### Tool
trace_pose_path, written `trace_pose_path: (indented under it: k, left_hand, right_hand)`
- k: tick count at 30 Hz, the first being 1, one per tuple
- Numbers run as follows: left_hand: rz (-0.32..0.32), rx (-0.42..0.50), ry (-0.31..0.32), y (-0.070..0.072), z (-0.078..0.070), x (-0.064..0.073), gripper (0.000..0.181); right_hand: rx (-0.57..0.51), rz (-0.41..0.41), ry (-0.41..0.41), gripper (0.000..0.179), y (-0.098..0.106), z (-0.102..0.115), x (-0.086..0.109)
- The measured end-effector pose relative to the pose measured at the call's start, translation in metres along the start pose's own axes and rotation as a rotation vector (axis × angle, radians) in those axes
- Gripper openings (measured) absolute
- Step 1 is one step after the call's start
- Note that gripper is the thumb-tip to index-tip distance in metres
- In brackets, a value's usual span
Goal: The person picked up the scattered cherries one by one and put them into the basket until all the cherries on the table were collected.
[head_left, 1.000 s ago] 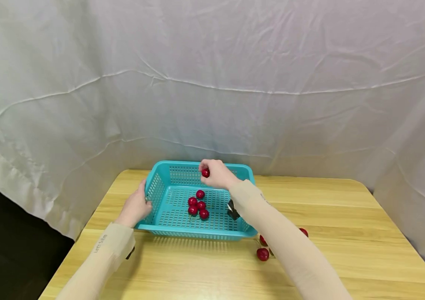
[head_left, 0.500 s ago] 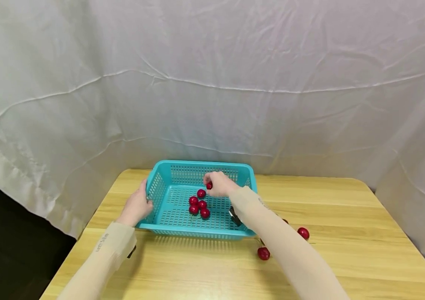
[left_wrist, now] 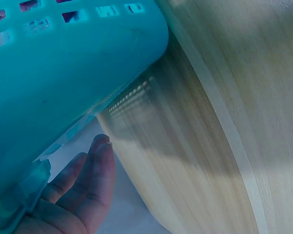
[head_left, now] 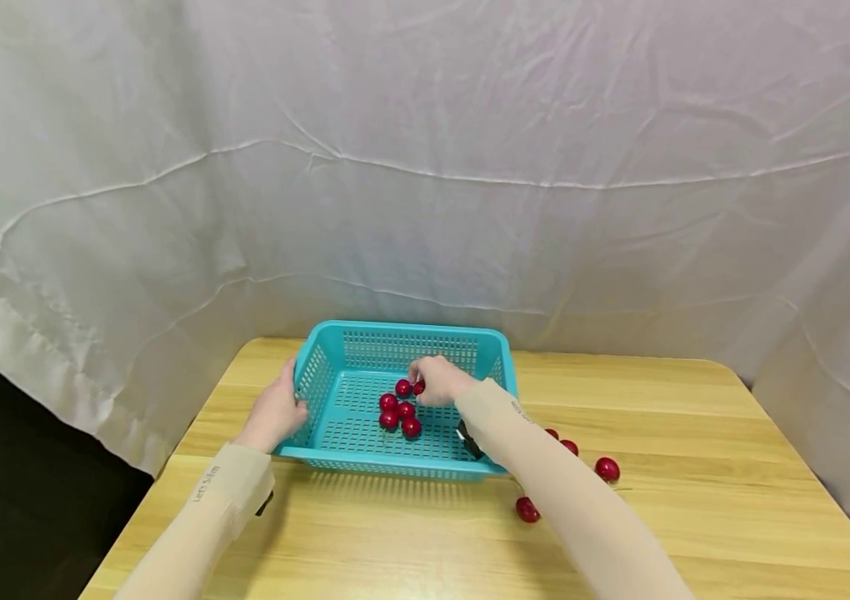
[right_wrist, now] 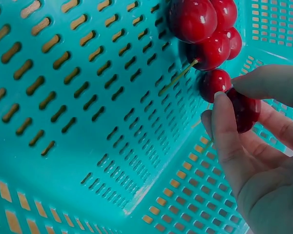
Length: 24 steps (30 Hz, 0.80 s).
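A turquoise plastic basket (head_left: 395, 464) with slotted walls stands on the wooden table. At its left end my left hand (head_left: 273, 412) holds the rim; in the left wrist view the fingers (left_wrist: 95, 187) reach past the outer wall, and the thumb is hidden there. My right hand (head_left: 440, 382) is down inside the basket, pinching a dark red cherry (right_wrist: 246, 110) between thumb and fingers, low over the basket floor. Right beside it lies another cherry (right_wrist: 215, 84). Several more cherries (head_left: 389, 420) sit bunched in the middle of the floor, one with a green stem (right_wrist: 178, 78).
To the right of the basket, several loose cherries (head_left: 607, 469) lie on the table (head_left: 710, 475), partly covered by the right forearm. A pale curtain (head_left: 425, 208) hangs behind the table, and a dark area (head_left: 27, 475) lies off its left edge.
My right hand has gone down from near the basket's back rim to the floor, carrying the pinched cherry close to the bunch. My left hand stays on the rim.
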State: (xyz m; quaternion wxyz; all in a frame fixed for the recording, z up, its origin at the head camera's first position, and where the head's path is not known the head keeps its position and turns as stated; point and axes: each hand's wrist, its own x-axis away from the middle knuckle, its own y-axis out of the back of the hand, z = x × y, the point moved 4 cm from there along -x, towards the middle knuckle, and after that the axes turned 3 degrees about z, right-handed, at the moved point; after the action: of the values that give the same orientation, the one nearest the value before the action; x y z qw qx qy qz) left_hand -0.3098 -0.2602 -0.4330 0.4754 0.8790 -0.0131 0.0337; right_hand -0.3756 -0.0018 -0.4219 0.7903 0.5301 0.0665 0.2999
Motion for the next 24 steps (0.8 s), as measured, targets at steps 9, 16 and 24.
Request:
trace_pose_path:
  k: [9, 16, 24]
  left_hand:
    - [0.01, 0.008, 0.004, 0.0, -0.001, -0.001, 0.084]
    - [0.014, 0.016, 0.005, 0.0, 0.0, -0.003, 0.083]
    - [0.007, 0.003, -0.01, 0.0, 0.004, -0.006, 0.084]
  right_hand:
    - [0.022, -0.004, -0.014, 0.03, -0.002, -0.002, -0.001]
    - [0.028, -0.008, -0.023, 0.03, 0.0, -0.003, 0.001]
    - [0.002, -0.008, -0.03, 0.036, 0.008, -0.003, 0.006]
